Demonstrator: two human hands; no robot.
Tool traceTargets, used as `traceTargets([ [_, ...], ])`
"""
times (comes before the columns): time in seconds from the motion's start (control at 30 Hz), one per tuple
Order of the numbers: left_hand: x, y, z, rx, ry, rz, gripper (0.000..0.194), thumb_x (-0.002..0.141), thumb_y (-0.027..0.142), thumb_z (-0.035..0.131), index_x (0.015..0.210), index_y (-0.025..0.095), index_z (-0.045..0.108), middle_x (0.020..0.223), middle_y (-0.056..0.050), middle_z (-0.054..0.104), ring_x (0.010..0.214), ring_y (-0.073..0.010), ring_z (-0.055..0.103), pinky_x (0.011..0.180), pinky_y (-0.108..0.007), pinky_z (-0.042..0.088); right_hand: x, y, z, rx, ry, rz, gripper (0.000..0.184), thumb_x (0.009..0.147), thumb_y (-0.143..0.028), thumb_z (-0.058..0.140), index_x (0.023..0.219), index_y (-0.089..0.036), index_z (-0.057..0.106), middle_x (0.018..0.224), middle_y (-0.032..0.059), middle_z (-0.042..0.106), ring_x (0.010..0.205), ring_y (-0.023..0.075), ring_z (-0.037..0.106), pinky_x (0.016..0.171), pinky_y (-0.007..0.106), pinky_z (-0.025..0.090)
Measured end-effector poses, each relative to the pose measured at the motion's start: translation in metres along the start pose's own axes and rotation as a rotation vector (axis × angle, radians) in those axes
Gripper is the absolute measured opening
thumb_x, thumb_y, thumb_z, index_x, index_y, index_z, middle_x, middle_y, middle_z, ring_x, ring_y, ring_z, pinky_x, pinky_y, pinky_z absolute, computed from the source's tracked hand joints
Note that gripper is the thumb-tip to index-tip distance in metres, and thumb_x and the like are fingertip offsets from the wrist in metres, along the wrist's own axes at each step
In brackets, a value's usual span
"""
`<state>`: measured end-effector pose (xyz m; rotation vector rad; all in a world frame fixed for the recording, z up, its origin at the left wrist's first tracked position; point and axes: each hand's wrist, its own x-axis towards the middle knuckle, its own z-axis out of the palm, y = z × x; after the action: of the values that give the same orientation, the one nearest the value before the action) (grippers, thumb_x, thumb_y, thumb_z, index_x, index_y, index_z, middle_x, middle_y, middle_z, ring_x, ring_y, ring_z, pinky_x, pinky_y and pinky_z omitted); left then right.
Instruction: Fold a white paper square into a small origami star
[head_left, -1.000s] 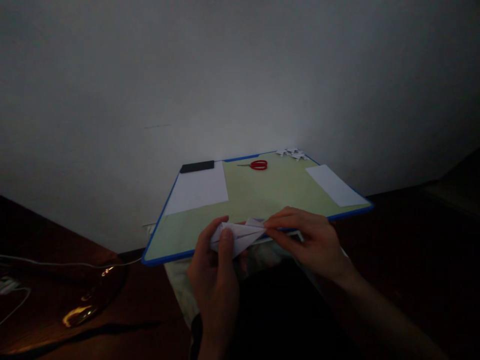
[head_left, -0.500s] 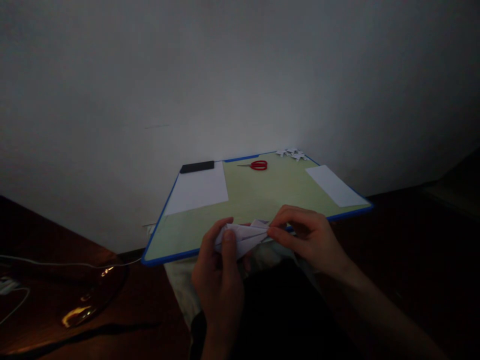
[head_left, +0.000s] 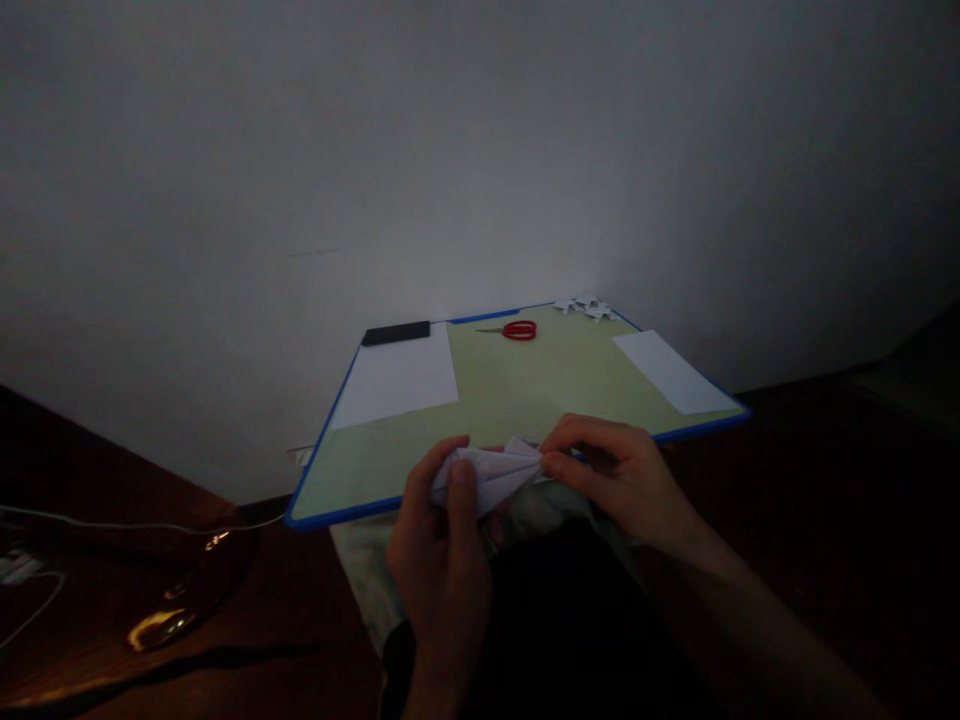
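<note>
A person's left hand (head_left: 441, 550) grips a folded white paper (head_left: 491, 485) between thumb and fingers at the near edge of a green, blue-rimmed desk (head_left: 540, 385), while the right hand (head_left: 619, 472) pinches its pointed end between thumb and fingertips. Beyond lie red-handled scissors (head_left: 517, 330) and, in the far right corner, small folded paper pieces (head_left: 591, 309). A dark flat object (head_left: 396, 333) rests on a white sheet (head_left: 397, 385) at left; another sheet (head_left: 673, 372) lies at right.
</note>
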<state>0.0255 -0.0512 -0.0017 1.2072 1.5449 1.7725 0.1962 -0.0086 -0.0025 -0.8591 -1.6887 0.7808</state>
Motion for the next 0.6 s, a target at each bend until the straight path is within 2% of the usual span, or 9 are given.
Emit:
traceTargets([
  [0.17, 0.001, -0.003, -0.001, 0.009, -0.003, 0.007, 0.027, 0.096, 0.038, 0.068, 0.113, 0.020, 0.077, 0.090, -0.005, 0.081, 0.057, -0.0124, 0.069, 0.049, -0.020, 0.055, -0.001, -0.001, -0.001, -0.012, 0.014, 0.000, 0.015, 0.095, -0.021, 0.066, 0.085, -0.022, 0.077, 0.083, 0.0012, 0.074, 0.075, 0.0162, 0.066, 0.069, 0.029, 0.050],
  [0.3, 0.002, -0.006, -0.001, 0.005, -0.015, 0.044, 0.027, 0.095, 0.040, 0.069, 0.113, 0.020, 0.077, 0.089, -0.005, 0.081, 0.059, -0.0132, 0.070, 0.050, -0.020, 0.056, -0.003, -0.004, 0.001, -0.007, 0.013, 0.010, 0.016, 0.098, -0.025, 0.066, 0.087, -0.022, 0.077, 0.084, 0.0014, 0.073, 0.078, 0.0164, 0.066, 0.071, 0.030, 0.050],
  [0.4, -0.001, -0.001, 0.000, 0.025, 0.001, 0.008, 0.026, 0.096, 0.038, 0.067, 0.114, 0.021, 0.077, 0.090, -0.005, 0.081, 0.063, -0.0144, 0.071, 0.051, -0.021, 0.056, -0.003, -0.005, 0.003, -0.022, 0.020, 0.019, 0.016, 0.097, -0.029, 0.070, 0.084, -0.022, 0.076, 0.082, 0.0012, 0.073, 0.078, 0.0164, 0.066, 0.071, 0.030, 0.050],
  [0.6, -0.004, 0.008, 0.003, -0.038, -0.024, -0.033, 0.025, 0.097, 0.037, 0.066, 0.113, 0.019, 0.076, 0.080, -0.002, 0.079, 0.052, -0.0112, 0.063, 0.047, -0.019, 0.052, -0.001, -0.004, 0.003, -0.057, -0.001, -0.019, 0.016, 0.096, -0.025, 0.072, 0.081, -0.020, 0.074, 0.077, 0.0000, 0.071, 0.070, 0.0142, 0.064, 0.064, 0.027, 0.047],
])
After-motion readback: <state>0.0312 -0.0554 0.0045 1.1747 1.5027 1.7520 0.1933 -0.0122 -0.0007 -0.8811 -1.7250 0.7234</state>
